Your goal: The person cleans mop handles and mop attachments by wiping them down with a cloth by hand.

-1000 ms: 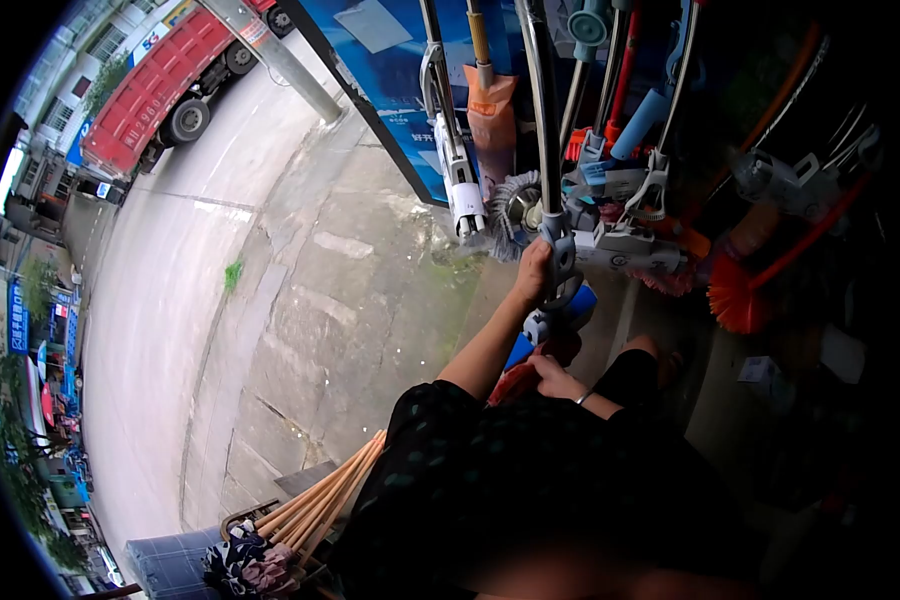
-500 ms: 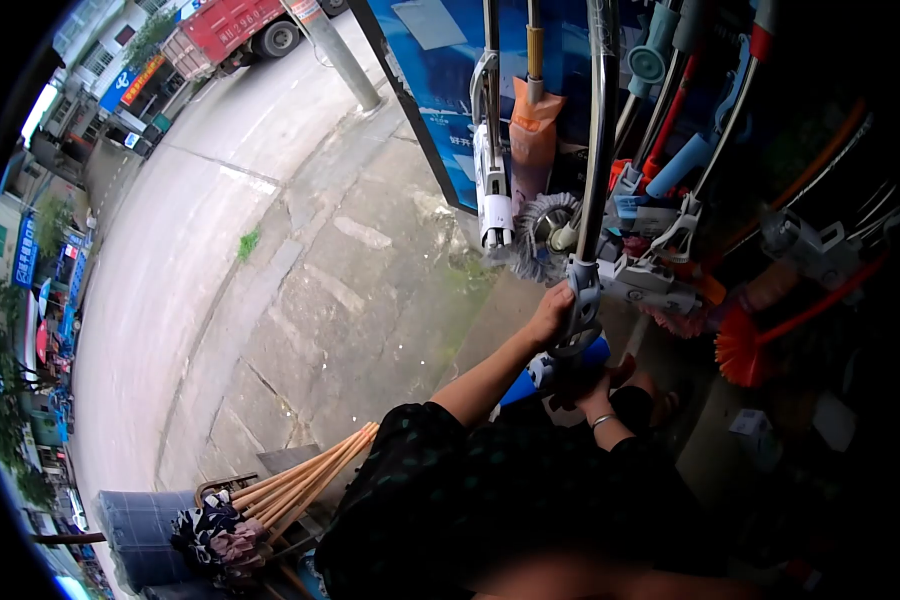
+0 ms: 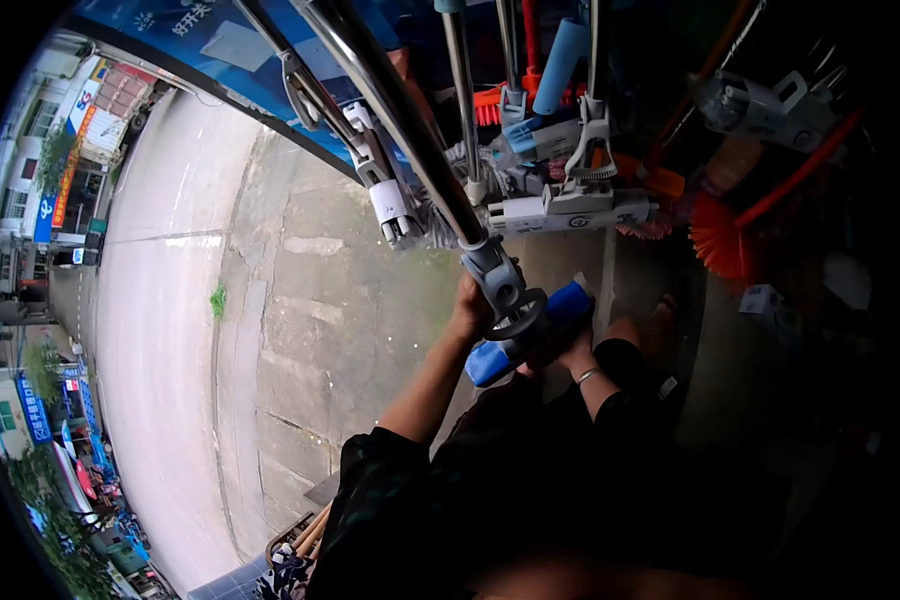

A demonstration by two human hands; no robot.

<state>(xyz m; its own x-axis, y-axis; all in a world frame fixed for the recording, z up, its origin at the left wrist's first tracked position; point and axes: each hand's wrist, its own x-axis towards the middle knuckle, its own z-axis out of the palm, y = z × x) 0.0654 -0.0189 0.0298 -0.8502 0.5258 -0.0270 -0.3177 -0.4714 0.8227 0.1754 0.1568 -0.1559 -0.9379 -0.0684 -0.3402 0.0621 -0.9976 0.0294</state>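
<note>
"Mop (image 3: 440,190) where?"
"In left hand (image 3: 471,306), closed round grey joint (image 3: 495,275); pole (image 3: 390,100) above grip, blue head (image 3: 570,303) below."
"Right hand (image 3: 573,354)?"
"Right of grip, by blue head; can't tell if open or closed."

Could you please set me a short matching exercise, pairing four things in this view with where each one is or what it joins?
1. green tuft of weeds
2. round orange-red bristle brush
3. thin silver bracelet
4. long shiny metal pole

a. around the right wrist
b. ends in a grey plastic joint held by the left hand
c. beside the pale road
d. at the end of a red handle

Pairs: 1-c, 2-d, 3-a, 4-b
</note>
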